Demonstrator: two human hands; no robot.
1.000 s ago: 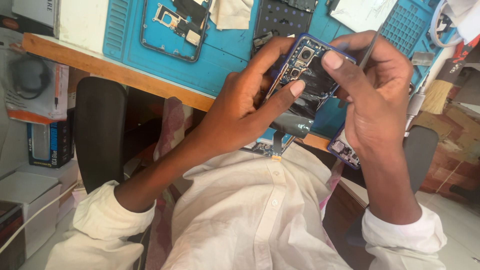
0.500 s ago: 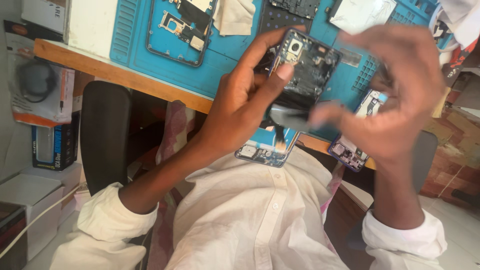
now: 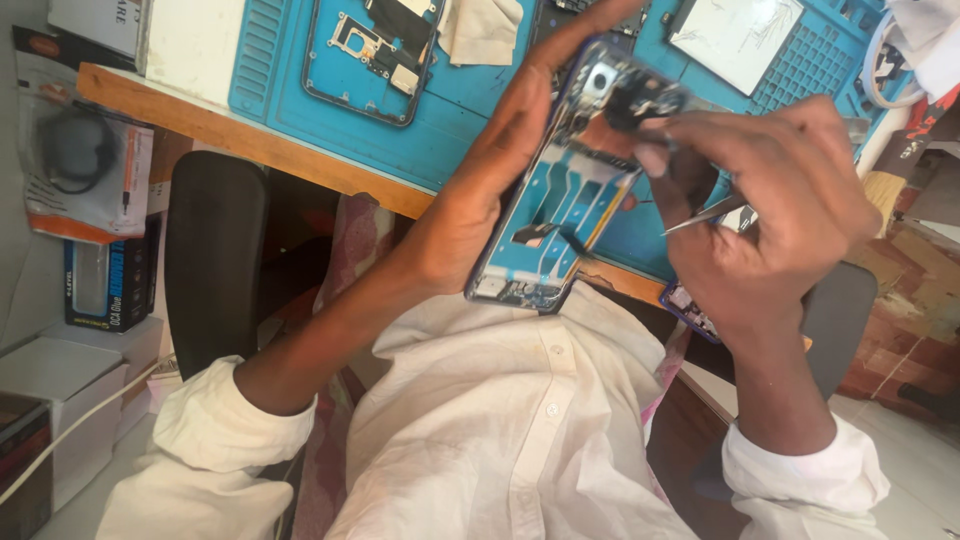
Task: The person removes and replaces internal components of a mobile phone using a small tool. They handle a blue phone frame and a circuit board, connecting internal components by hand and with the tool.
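At the far left, boxes (image 3: 95, 290) stand stacked beside a dark chair back (image 3: 215, 260). Above them runs the wooden edge of the surface (image 3: 250, 135), covered by a blue mat (image 3: 470, 110). On the mat lies an opened phone shell (image 3: 375, 55) with a cloth (image 3: 480, 30) just beside it. The left hand (image 3: 480, 190) is stretched long, gripping the phone frame (image 3: 570, 190) along its left edge and holding it tilted above the surface's near edge. The right hand (image 3: 765, 200) is curled, its fingertips pressing on the frame's upper end while it pinches thin metal tweezers (image 3: 705, 212). A white panel (image 3: 735, 35) lies on the mat at upper right.
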